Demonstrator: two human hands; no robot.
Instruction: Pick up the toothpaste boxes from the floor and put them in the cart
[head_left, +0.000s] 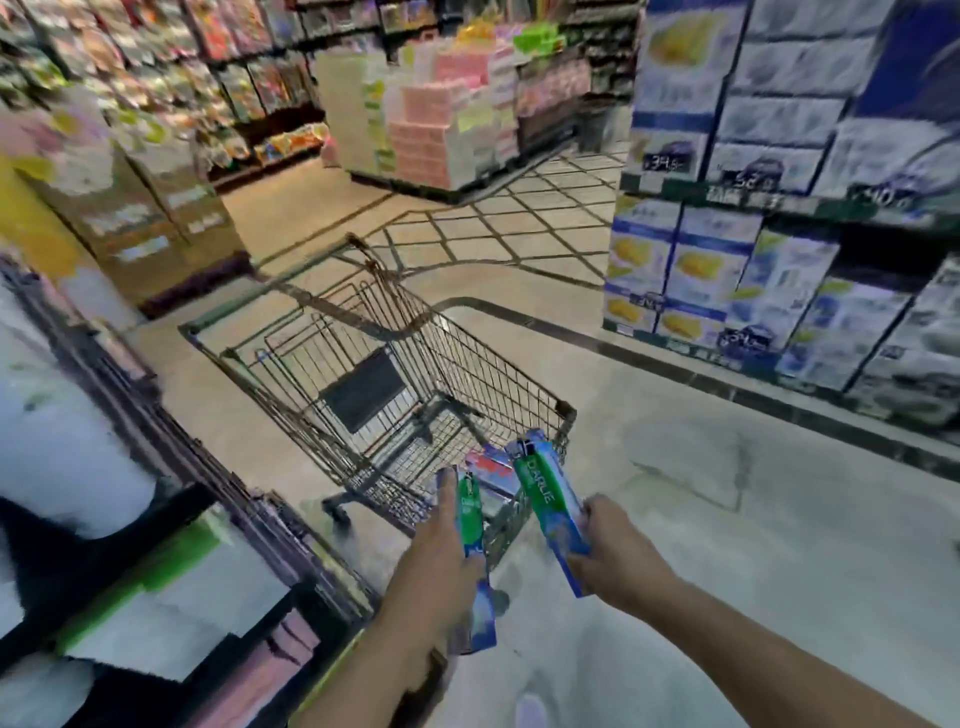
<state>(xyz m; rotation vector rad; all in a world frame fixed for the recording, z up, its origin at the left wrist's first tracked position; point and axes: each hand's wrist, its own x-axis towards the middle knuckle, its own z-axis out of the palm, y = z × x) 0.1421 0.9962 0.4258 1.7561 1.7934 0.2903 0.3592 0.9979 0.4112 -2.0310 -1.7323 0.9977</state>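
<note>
Hands at cart's near end, one toothpaste box each, drop pending.
Left hand (441, 551) grips a green-blue box (471, 525) upright; right hand (613, 540) clamps the Darlie box (550, 504) by its near end, far end angled over the shopping cart (291, 312) rim, likely for a slide-in. A red-blue box (491, 465) already lies in the basket. Beyond: stacked tissue packs (691, 270).

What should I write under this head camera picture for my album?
Left hand and right hand each hold a toothpaste box by the cart.
</note>
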